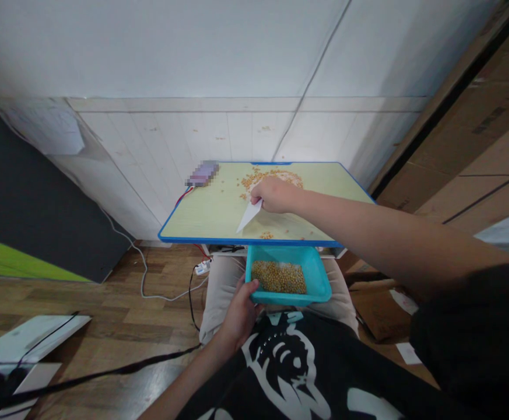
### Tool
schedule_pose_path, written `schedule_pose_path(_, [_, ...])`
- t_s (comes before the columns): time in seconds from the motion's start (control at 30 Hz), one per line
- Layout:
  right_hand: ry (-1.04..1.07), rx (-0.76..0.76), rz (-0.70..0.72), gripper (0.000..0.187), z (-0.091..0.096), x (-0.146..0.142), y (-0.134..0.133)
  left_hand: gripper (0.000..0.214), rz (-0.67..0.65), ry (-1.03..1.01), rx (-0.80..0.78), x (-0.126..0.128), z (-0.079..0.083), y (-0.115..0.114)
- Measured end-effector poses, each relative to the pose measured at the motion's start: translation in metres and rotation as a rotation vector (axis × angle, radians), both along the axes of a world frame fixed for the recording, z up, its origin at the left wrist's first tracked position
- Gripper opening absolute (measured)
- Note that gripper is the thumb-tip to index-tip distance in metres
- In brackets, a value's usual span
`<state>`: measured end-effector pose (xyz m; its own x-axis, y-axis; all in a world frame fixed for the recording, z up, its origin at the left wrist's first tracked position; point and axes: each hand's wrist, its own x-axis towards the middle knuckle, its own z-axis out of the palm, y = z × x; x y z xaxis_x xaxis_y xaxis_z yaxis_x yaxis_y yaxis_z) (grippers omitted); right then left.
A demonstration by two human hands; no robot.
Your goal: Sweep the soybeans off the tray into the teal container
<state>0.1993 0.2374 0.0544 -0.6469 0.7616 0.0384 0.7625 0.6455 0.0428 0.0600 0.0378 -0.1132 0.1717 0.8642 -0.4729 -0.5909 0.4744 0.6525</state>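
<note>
My left hand (241,309) grips the near left corner of a turquoise plastic tray (319,280), thumb over its rim. Inside the tray lies a layer of yellowish kernels or beans (280,277), too small to name surely. The tray rests over my lap, just below the table's front edge. Over the table, my right hand (274,194) is closed on a white piece of card (249,216), which points down toward the near left. Scattered yellow-orange kernels (252,178) lie around and beyond that hand, partly hidden by it. A smaller cluster (266,235) sits at the front edge.
The small table (202,213) has a blue rim and stands against a white wall. A blurred purple object (202,173) with a red cable lies at its back left. Cardboard boxes (468,140) rise on the right. A white power strip (202,267) and cables are at lower left.
</note>
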Motion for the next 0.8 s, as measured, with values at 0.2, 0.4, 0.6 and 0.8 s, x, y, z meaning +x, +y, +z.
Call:
schedule_pose_path(0.2, [-0.008,-0.013,-0.015,0.039,-0.009,0.01,-0.003,0.069,0.001,-0.003,-0.016,0.001,0.001,0.0])
schedule_pose_path(0.4, [-0.055,-0.032,-0.009,0.041,-0.01,0.025,-0.008,0.068,0.025,-0.031,-0.004,0.002,0.001,0.001])
schedule_pose_path(0.6, [-0.118,-0.049,-0.012,0.043,-0.003,0.037,-0.021,0.069,0.021,-0.025,-0.009,0.002,0.003,0.001])
schedule_pose_path(0.8, [-0.121,-0.066,-0.026,0.046,-0.002,0.049,-0.025,0.063,0.013,-0.013,-0.023,0.003,0.009,0.001])
